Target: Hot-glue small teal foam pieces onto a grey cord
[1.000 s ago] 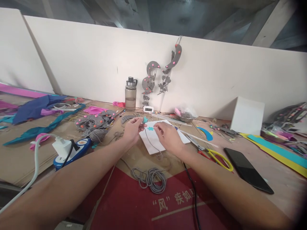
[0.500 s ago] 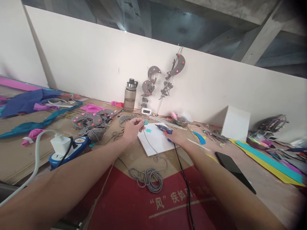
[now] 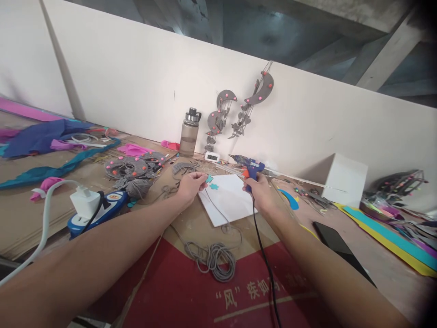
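Note:
My left hand point(image 3: 191, 187) pinches a small teal felt cutout point(image 3: 209, 178) over the left edge of a white board point(image 3: 232, 205). Grey cord point(image 3: 215, 203) trails down from near those fingers across the board. A second teal flower-shaped cutout point(image 3: 214, 187) lies on the board just below the pinch. In my right hand point(image 3: 261, 189) is a blue hot glue gun point(image 3: 251, 169), raised above the board with its nozzle pointing left. Its black cable point(image 3: 264, 246) runs down toward me. A loose coil of grey cord point(image 3: 221, 262) rests in front of the board.
Grey crescent ornaments point(image 3: 261, 89) with pink dots hang against the white wall panel. A water bottle point(image 3: 189, 136) and a small white digital display point(image 3: 212, 156) stand behind the board. A power strip point(image 3: 99, 209) sits left; a phone point(image 3: 341, 248) lies right.
My right hand has lifted the glue gun off the board and holds it upright by its handle. My left hand keeps its pinch on the teal cutout. The view has shifted slightly.

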Motion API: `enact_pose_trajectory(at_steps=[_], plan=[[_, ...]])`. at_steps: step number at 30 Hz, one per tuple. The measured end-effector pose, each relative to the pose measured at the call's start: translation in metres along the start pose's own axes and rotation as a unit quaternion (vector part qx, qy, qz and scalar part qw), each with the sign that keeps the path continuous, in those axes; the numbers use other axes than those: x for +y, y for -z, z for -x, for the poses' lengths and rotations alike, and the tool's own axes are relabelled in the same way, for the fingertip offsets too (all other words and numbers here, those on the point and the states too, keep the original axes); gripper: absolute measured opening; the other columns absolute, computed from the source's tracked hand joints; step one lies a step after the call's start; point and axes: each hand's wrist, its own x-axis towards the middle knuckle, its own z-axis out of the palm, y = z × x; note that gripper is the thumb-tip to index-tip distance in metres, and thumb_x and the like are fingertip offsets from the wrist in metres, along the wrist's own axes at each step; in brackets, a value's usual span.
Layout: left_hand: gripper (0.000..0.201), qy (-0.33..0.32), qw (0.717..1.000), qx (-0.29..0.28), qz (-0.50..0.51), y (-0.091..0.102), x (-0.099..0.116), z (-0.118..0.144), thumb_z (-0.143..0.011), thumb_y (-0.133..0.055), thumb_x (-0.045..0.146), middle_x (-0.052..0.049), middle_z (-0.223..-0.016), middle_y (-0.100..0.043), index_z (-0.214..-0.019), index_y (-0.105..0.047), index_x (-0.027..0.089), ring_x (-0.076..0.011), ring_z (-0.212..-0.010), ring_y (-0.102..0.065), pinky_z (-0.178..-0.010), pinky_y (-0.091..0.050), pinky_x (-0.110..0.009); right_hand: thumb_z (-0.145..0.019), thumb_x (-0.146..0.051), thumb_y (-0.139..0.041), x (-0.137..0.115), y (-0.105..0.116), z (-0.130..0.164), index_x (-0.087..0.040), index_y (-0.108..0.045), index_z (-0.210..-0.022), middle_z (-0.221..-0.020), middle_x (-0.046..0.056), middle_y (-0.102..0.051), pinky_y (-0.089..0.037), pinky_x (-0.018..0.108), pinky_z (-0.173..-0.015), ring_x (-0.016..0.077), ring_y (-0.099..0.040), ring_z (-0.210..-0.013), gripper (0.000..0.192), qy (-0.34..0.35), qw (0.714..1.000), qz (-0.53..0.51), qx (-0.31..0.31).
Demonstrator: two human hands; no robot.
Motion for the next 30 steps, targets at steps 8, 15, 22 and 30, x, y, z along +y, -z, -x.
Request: enact_pose_trajectory(at_steps=[8, 15, 22, 30], plan=[[0.026, 0.010, 1.000, 0.015, 0.022, 0.002, 0.002, -0.003, -0.063, -0.075, 0.035, -0.001, -0.051, -0.058, -0.068, -0.063, 0.012, -0.0053, -0.042, -0.041, -0.043, -0.027, -0.019, -0.076, -0.040, -0.061, 0.006, -0.031, 0.028, -0.021, -0.051, -0.093, -0.082, -0.002, -0.057, -0.048, 0.023, -0.058, 0.0094, -0.054, -0.067, 0.027, 0.003, 0.984, -0.143, -0.107], [0.021, 0.010, 0.999, 0.008, 0.030, 0.003, 0.004, -0.003, -0.065, -0.072, 0.031, -0.001, -0.054, -0.057, -0.067, -0.063, 0.012, -0.0060, -0.045, -0.044, -0.044, -0.028, -0.020, -0.085, -0.038, -0.054, 0.008, -0.025, 0.039, -0.019, -0.051, -0.096, -0.089, 0.002, -0.062, -0.045, 0.025, -0.057, 0.0083, -0.050, -0.059, 0.023, 0.082, 0.979, -0.082, -0.170], [0.020, 0.006, 1.000, 0.003, 0.023, 0.001, 0.008, 0.001, -0.066, -0.072, 0.030, -0.002, -0.053, -0.057, -0.067, -0.063, 0.012, -0.0063, -0.044, -0.043, -0.044, -0.029, -0.021, -0.081, -0.046, -0.058, 0.013, -0.026, 0.039, -0.020, -0.051, -0.093, -0.082, 0.000, -0.062, -0.039, 0.024, -0.051, 0.0087, -0.046, -0.053, 0.029, 0.037, 0.981, -0.056, -0.181], [0.019, 0.000, 0.999, 0.004, 0.039, 0.002, 0.007, 0.000, -0.066, -0.073, 0.029, -0.002, -0.054, -0.057, -0.067, -0.063, 0.012, -0.0069, -0.046, -0.046, -0.045, -0.030, -0.021, -0.079, -0.047, -0.060, 0.015, -0.025, 0.039, -0.019, -0.051, -0.093, -0.081, -0.001, -0.061, -0.036, 0.023, -0.048, 0.0071, -0.044, -0.051, 0.033, 0.012, 0.982, -0.059, -0.181]])
